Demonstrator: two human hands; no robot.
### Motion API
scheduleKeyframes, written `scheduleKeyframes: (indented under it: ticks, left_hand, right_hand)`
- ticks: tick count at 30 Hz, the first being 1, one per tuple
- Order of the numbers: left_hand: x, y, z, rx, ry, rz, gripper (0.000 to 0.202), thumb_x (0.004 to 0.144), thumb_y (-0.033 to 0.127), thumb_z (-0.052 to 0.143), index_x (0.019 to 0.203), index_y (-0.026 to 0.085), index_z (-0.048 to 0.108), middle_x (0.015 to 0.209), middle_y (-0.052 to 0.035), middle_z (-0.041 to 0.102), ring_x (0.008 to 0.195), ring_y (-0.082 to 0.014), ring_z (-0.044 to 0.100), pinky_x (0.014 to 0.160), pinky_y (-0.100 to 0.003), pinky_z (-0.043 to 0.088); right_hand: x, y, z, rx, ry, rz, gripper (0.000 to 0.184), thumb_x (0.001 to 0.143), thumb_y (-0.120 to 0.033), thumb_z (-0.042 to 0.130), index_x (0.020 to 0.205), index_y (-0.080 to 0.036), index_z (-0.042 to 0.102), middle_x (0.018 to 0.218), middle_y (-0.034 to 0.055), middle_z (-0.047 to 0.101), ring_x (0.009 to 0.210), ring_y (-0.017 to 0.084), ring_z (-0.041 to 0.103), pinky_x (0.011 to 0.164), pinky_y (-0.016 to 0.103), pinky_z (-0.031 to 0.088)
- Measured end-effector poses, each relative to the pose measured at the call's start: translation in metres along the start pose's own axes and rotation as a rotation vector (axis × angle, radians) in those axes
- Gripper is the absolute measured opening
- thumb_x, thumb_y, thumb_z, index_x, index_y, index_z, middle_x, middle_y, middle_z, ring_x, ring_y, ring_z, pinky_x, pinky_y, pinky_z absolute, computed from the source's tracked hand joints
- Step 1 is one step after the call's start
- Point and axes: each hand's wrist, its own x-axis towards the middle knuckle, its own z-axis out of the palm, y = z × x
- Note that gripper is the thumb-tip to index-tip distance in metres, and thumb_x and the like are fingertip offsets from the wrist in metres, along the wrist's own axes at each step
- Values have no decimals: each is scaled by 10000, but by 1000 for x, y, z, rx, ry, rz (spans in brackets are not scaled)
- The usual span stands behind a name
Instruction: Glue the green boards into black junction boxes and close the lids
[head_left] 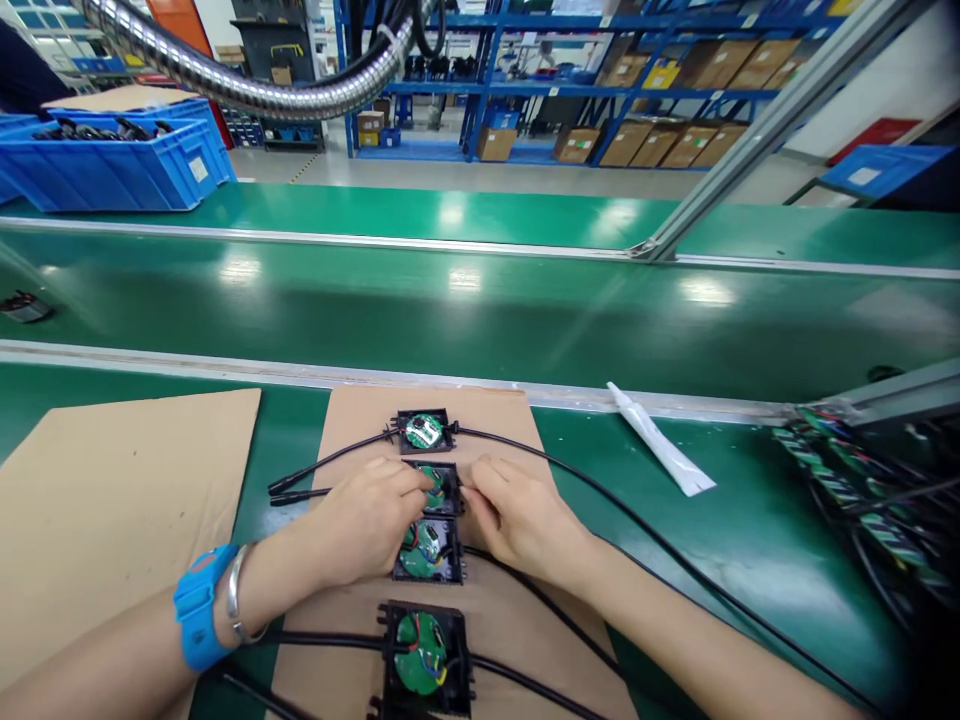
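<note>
Several open black plastic boxes stand in a column on a cardboard sheet (352,415), each with a round green circuit board and black cables. My left hand (375,520) reaches into the second box from the back, its curled fingers at the edge of that box's circuit board (433,488). At the same box's right side, my right hand (517,515) pinches the black cable where it enters; the fingers hide most of the grip. Behind my hands sits the farthest box (424,431). Just in front are a third box (429,549) and a nearer, larger-looking one (425,655).
A white tube (660,440) lies on the green bench to the right. Circuit boards and cables (862,510) are heaped at the right edge. Another cardboard sheet (127,490) lies left. Beyond are a blue bin (120,165), a metal post (765,140) and an overhead metal hose (247,85).
</note>
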Motion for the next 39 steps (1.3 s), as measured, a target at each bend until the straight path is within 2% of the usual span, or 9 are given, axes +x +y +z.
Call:
scheduleKeyframes:
  ticks: [3, 9, 17, 20, 23, 26, 28, 33, 39]
  left_hand:
    - [0, 0, 2, 26, -12, -5, 239, 856, 92, 470, 1043, 125, 614, 1141, -86, 621, 1000, -237, 551, 928, -373, 445]
    - [7, 5, -4, 55, -119, -43, 490, 790, 79, 463, 1274, 152, 492, 969, -74, 589, 850, -230, 516, 769, -361, 462]
    - [14, 16, -8, 111, -139, -62, 369, 794, 106, 464, 1139, 135, 593, 938, -84, 578, 838, -248, 499, 746, -414, 432]
    - [11, 6, -14, -26, -8, -71, 383, 827, 74, 426, 1155, 185, 590, 1061, -69, 582, 934, -225, 517, 829, -391, 434]
    - [9, -17, -20, -130, 165, -284, 353, 843, 62, 415, 1144, 163, 570, 1138, -85, 549, 1049, -203, 508, 913, -351, 423]
    - [9, -41, -25, -83, 117, -515, 202, 781, 157, 573, 979, 117, 584, 1058, -121, 550, 1039, -261, 511, 888, -387, 434]
    - [9, -48, -27, -77, 64, -554, 92, 786, 194, 582, 858, 137, 574, 943, -99, 583, 940, -259, 550, 805, -375, 449]
    - [8, -41, -42, -120, 37, -586, 180, 925, 252, 405, 918, 181, 570, 780, -23, 648, 705, -190, 599, 625, -290, 418]
    - [16, -33, -47, 60, -52, -542, 297, 950, 289, 349, 964, 212, 636, 901, -40, 711, 805, -234, 662, 665, -320, 448]
  right_hand:
    - [-5, 7, 6, -28, -14, 13, 194, 912, -155, 330, 751, -196, 429, 709, 27, 499, 624, 149, 448, 587, 267, 362]
    - [4, 6, 0, -134, -158, -9, 160, 859, -114, 378, 764, -181, 487, 717, 30, 549, 642, 152, 508, 583, 274, 331]
    - [12, -7, -9, -328, -299, 32, 189, 815, -93, 458, 876, -178, 615, 848, 61, 639, 746, 190, 592, 592, 296, 332]
    - [14, -1, -23, -264, -255, 33, 218, 893, -179, 437, 869, -184, 654, 944, 82, 642, 867, 215, 588, 703, 314, 413]
    - [24, 17, -28, -138, -84, 86, 223, 893, -189, 462, 1008, -169, 652, 989, 95, 653, 977, 245, 555, 863, 382, 429]
    - [34, 36, -20, -62, 28, 137, 248, 820, -144, 550, 1060, -112, 600, 1017, 136, 656, 1016, 275, 549, 920, 443, 422]
    - [35, 42, -13, -19, 39, 152, 231, 827, -129, 531, 1054, -105, 566, 999, 142, 661, 963, 246, 591, 866, 403, 467]
    - [25, 22, -25, 56, 48, 132, 275, 925, -165, 364, 1156, -126, 507, 1046, 124, 675, 918, 184, 653, 793, 317, 507]
    - [35, -9, -51, -47, -157, 120, 390, 844, -111, 375, 1165, -149, 594, 971, 98, 703, 834, 206, 663, 732, 319, 491]
